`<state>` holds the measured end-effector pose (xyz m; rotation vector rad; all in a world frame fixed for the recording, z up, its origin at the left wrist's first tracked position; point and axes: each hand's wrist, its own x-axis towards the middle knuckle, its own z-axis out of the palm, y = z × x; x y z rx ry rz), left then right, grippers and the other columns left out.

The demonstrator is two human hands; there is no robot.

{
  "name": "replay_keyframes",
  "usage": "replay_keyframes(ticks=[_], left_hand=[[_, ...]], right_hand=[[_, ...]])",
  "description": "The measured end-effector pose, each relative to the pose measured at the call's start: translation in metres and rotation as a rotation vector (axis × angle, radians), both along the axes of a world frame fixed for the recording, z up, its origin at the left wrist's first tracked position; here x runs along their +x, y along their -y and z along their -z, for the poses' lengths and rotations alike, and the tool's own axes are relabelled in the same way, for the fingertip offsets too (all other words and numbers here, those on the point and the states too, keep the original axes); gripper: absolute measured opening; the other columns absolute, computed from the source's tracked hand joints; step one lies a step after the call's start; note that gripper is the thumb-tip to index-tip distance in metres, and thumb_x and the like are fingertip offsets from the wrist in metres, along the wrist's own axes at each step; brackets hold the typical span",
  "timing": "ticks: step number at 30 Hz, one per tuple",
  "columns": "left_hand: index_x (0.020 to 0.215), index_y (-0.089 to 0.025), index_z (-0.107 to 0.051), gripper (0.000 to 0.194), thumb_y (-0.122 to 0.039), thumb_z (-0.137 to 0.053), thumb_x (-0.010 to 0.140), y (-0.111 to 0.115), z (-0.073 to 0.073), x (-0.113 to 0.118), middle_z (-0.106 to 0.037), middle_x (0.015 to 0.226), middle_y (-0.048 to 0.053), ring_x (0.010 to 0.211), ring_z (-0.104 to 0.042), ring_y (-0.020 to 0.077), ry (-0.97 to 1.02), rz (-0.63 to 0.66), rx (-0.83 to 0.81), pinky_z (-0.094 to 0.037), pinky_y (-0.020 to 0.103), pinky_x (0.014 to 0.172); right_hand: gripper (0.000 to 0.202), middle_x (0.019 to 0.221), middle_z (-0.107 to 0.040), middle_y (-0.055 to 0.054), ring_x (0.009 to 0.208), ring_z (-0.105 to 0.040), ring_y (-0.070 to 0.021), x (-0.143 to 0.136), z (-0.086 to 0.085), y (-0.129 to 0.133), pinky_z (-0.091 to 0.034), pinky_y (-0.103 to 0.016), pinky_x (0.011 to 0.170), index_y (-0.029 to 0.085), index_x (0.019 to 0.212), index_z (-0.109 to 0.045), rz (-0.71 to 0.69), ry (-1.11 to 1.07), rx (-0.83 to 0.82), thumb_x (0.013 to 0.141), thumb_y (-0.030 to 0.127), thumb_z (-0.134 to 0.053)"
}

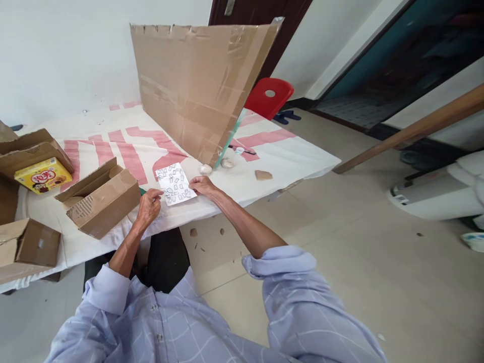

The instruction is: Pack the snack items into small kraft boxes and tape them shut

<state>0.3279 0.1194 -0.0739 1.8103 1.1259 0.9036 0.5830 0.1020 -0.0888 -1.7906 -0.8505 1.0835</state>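
Observation:
A small white sheet of paper [176,184] with many small dark outlined shapes lies at the table's near edge. My right hand [203,185] pinches its right edge between thumb and fingers. On the other side, my left hand [149,205] is closed, its fingers curled and their tips close against the paper's left edge. What those fingers hold, if anything, is too small to make out. A bit of something green [142,191] shows just behind the left hand, mostly hidden. Left of that hand stands an open cardboard box [108,201].
A large cardboard panel [192,85] stands upright on the cloth-covered table [295,156], with whitish lumps [205,169] at its foot. Right of it lies a cardboard scrap [263,175]. More boxes [38,244] and a yellow packet [43,175] stand left. A red chair [269,96] is behind.

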Motion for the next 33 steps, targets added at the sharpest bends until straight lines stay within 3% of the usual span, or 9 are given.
replay_keyframes(ticks=[5, 9, 13, 19, 27, 33], left_hand=[[0.097, -0.019, -0.084, 0.030, -0.015, -0.061, 0.077, 0.002, -0.020, -0.001, -0.082, 0.100, 0.007, 0.078, -0.077, 0.0176, 0.149, -0.003, -0.044, -0.060, 0.028, 0.072], [0.101, -0.017, -0.083, 0.029, -0.025, -0.068, 0.078, 0.012, -0.029, -0.015, -0.079, 0.088, 0.005, 0.070, -0.073, 0.0159, 0.243, -0.047, -0.119, -0.058, 0.025, 0.063], [0.094, -0.016, -0.080, 0.029, -0.036, -0.076, 0.074, 0.032, -0.031, -0.036, -0.074, 0.074, 0.003, 0.059, -0.067, 0.0144, 0.307, -0.072, -0.230, -0.056, 0.025, 0.056], [0.094, -0.013, -0.080, 0.045, -0.050, -0.086, 0.069, 0.067, -0.043, -0.061, -0.074, 0.074, 0.005, 0.057, -0.066, 0.0144, 0.374, -0.036, -0.377, -0.057, 0.027, 0.054], [0.110, -0.012, -0.081, 0.055, -0.055, -0.091, 0.077, 0.113, -0.072, -0.112, -0.079, 0.082, 0.007, 0.064, -0.071, 0.0163, 0.473, 0.052, -0.470, -0.060, 0.030, 0.062], [0.111, -0.014, -0.081, 0.056, -0.058, -0.089, 0.078, 0.146, -0.086, -0.149, -0.079, 0.084, 0.008, 0.064, -0.071, 0.0161, 0.551, -0.022, -0.439, -0.058, 0.029, 0.061]], right_hand=[[0.023, 0.058, -0.061, 0.005, 0.057, -0.056, -0.0107, -0.001, -0.001, 0.017, -0.048, -0.022, 0.059, 0.021, 0.070, -0.061, 0.013, -0.107, 0.035, 0.068, 0.011, -0.081], [0.021, 0.061, -0.062, 0.005, 0.060, -0.057, -0.0109, -0.003, -0.006, 0.034, -0.049, -0.023, 0.062, 0.021, 0.072, -0.063, 0.007, -0.184, 0.069, 0.066, 0.013, -0.081], [0.021, 0.063, -0.062, 0.005, 0.063, -0.056, -0.0108, -0.005, -0.015, 0.055, -0.047, -0.023, 0.063, 0.020, 0.074, -0.065, -0.015, -0.235, 0.103, 0.063, 0.018, -0.083], [0.034, 0.067, -0.063, 0.004, 0.066, -0.056, -0.0118, -0.013, -0.035, 0.082, -0.047, -0.027, 0.065, 0.020, 0.077, -0.069, -0.119, -0.296, 0.159, 0.054, 0.031, -0.091], [0.046, 0.075, -0.068, 0.001, 0.075, -0.063, -0.0162, -0.044, -0.092, 0.112, -0.050, -0.031, 0.074, 0.021, 0.080, -0.070, -0.266, -0.182, 0.182, 0.056, 0.047, -0.100], [0.050, 0.079, -0.073, -0.005, 0.076, -0.067, -0.0213, -0.099, -0.143, 0.119, -0.052, -0.034, 0.070, 0.023, 0.079, -0.070, -0.438, -0.085, 0.126, 0.054, 0.058, -0.096]])
